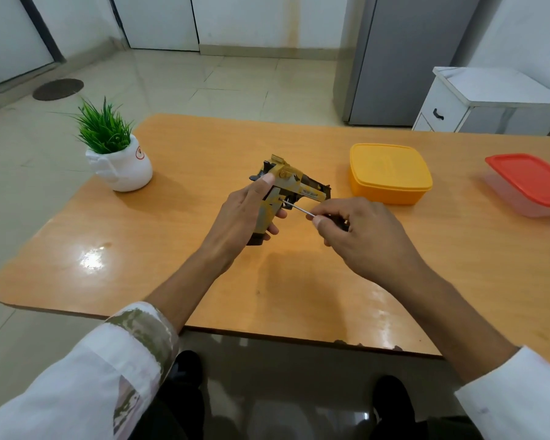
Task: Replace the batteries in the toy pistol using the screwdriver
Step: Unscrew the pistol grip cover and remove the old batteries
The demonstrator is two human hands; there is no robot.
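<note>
head view: one camera, looking forward and down over a table
table: one orange-brown wooden table with rounded corners (204, 287); near edge runs below the forearms, left edge ends short of the tiled floor (204, 77)
toy pistol: one yellow and black plastic toy pistol (294, 182), held above the table's middle, grip down, barrel pointing right
left hand: the left hand (245, 217) is wrapped around the pistol's grip, thumb lying up along the rear of the slide
screwdriver: one thin metal-shafted screwdriver with a dark handle (299, 208); its tip meets the grip side just below the trigger area
right hand: the right hand (362, 236) is pinched closed on the screwdriver handle, fingers curled over it
boxes: two lidded plastic boxes; one all-yellow rounded box (389, 173) just right of the pistol's muzzle, one clear box with a red lid (531, 182) at the right edge, partly cut by the frame
plant: one green artificial grass plant in a white ceramic pot (118, 160), near the far left corner
sleeves: two white sleeves; the left cuff (140, 331) is rolled back, showing a patterned lining
open room: bare tabletop to the left of the hands and in front of them toward the near edge; boxes crowd the right side
beyond the table: one grey refrigerator (404, 58), one white cabinet with a dark handle (477, 100)
</note>
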